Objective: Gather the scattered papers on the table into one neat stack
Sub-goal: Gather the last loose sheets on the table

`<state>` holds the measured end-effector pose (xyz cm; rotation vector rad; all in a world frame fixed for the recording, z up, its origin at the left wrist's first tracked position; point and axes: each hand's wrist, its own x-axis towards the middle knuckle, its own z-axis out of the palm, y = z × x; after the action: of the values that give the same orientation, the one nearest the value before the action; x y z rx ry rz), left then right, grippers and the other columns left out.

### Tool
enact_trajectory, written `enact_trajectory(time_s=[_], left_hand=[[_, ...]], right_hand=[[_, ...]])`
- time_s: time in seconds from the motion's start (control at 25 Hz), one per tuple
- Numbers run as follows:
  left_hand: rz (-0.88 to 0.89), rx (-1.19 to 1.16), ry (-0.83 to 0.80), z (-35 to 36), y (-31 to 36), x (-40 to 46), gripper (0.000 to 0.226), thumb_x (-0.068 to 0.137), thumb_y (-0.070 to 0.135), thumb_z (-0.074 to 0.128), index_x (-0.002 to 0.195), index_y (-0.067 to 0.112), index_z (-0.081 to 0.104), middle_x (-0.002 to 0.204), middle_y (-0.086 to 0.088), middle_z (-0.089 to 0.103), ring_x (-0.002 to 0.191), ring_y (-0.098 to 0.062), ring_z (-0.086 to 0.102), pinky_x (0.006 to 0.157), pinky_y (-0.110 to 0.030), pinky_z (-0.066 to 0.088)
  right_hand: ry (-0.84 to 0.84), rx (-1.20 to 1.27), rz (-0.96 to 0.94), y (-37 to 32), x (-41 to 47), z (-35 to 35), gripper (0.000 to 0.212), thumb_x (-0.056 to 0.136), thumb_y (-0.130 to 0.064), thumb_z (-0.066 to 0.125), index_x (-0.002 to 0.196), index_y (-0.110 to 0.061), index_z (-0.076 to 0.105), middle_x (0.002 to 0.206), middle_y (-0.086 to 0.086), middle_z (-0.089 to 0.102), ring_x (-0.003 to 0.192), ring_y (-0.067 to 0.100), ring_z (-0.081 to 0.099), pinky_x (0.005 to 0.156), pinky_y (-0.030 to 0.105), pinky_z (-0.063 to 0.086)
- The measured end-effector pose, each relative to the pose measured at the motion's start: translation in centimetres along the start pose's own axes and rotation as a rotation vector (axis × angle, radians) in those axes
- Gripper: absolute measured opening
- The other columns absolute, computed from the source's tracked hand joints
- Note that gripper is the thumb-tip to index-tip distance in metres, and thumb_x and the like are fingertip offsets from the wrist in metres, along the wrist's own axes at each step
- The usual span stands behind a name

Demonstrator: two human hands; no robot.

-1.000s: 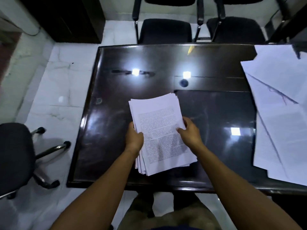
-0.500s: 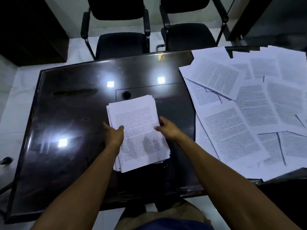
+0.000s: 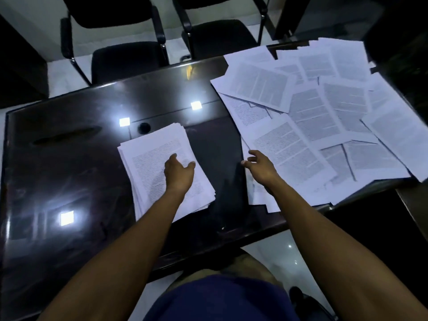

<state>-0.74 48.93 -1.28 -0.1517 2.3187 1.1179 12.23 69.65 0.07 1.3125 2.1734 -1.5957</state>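
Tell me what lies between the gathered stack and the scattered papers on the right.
Only bare dark tabletop, in the head view. The stack and the scattered papers don't touch.

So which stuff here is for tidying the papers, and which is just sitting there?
Part of the job:
- paper stack, under the left hand
- scattered papers, which the right hand reaches toward
- dark table they lie on

Just sitting there:
- two black chairs behind the table
- round hole in the tabletop

Two black chairs (image 3: 125, 56) behind table (image 3: 58, 158)
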Motion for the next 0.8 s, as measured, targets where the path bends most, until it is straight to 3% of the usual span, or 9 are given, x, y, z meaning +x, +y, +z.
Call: enact_trajectory(time_s=[0.12, 0.24, 0.4, 0.48, 0.6, 0.68, 0.8], left_hand=[[0.102, 0.038, -0.152, 4.5, 1.8, -2.2, 0.069, 0.095, 0.034, 0.063, 0.154, 0.009, 0.036, 0.157, -0.013, 0.038, 0.142, -0.031, 0.042, 0.118, -0.043, 0.036], [0.175, 0.064, -0.258, 8.6, 3.5, -3.8, 0.066, 0.096, 0.032, 0.063, 0.152, 0.007, 0.039, 0.154, -0.013, 0.042, 0.137, -0.028, 0.047, 0.113, -0.035, 0.039], [0.060, 0.035, -0.394, 14.0, 5.3, -4.7, 0.060, 0.096, 0.033, 0.064, 0.146, 0.008, 0.043, 0.143, -0.009, 0.052, 0.121, -0.025, 0.056, 0.095, -0.032, 0.046], [-0.006, 0.019, -0.361, 16.1, 5.7, -4.3, 0.058, 0.090, 0.038, 0.066, 0.137, 0.009, 0.048, 0.139, -0.011, 0.053, 0.113, -0.026, 0.059, 0.092, -0.037, 0.051], [-0.093, 0.166, -0.205, 18.4, 6.9, -3.6, 0.075, 0.087, 0.048, 0.063, 0.146, 0.007, 0.042, 0.149, -0.014, 0.037, 0.132, -0.036, 0.045, 0.108, -0.049, 0.045], [-0.131, 0.218, -0.151, 20.1, 8.1, -3.7, 0.073, 0.090, 0.047, 0.062, 0.147, 0.005, 0.040, 0.151, -0.015, 0.033, 0.137, -0.036, 0.038, 0.110, -0.047, 0.041], [-0.164, 0.137, -0.148, 22.8, 10.1, -4.1, 0.079, 0.076, 0.054, 0.067, 0.140, 0.010, 0.050, 0.144, -0.010, 0.045, 0.124, -0.029, 0.052, 0.102, -0.044, 0.049]], right_hand=[[0.097, 0.017, 0.043, 2.3, -1.8, -3.9, 0.053, 0.099, -0.031, 0.063, 0.149, -0.024, 0.045, 0.146, 0.005, 0.055, 0.129, 0.025, 0.055, 0.106, 0.042, 0.047], [0.168, 0.021, 0.054, 4.5, -2.6, -7.7, 0.055, 0.099, -0.030, 0.064, 0.150, -0.024, 0.044, 0.147, 0.006, 0.054, 0.130, 0.024, 0.054, 0.098, 0.034, 0.046], [0.228, -0.027, 0.095, 7.5, -1.8, -13.4, 0.059, 0.099, -0.030, 0.065, 0.152, -0.020, 0.042, 0.149, 0.009, 0.052, 0.133, 0.026, 0.053, 0.101, 0.031, 0.043], [0.240, -0.091, 0.098, 8.9, -0.5, -15.9, 0.059, 0.098, -0.029, 0.066, 0.151, -0.017, 0.043, 0.148, 0.011, 0.053, 0.133, 0.026, 0.053, 0.102, 0.029, 0.040], [0.265, -0.236, 0.030, 10.8, 3.0, -19.0, 0.050, 0.095, -0.026, 0.068, 0.140, -0.009, 0.053, 0.135, 0.014, 0.061, 0.126, 0.032, 0.056, 0.094, 0.028, 0.040], [0.235, -0.353, -0.019, 11.8, 5.9, -20.2, 0.051, 0.091, -0.033, 0.068, 0.135, -0.012, 0.056, 0.134, 0.016, 0.060, 0.127, 0.036, 0.054, 0.097, 0.036, 0.044], [0.153, -0.534, -0.013, 12.1, 8.3, -20.6, 0.058, 0.096, -0.041, 0.060, 0.145, -0.013, 0.047, 0.141, 0.017, 0.048, 0.129, 0.037, 0.047, 0.095, 0.045, 0.047]])
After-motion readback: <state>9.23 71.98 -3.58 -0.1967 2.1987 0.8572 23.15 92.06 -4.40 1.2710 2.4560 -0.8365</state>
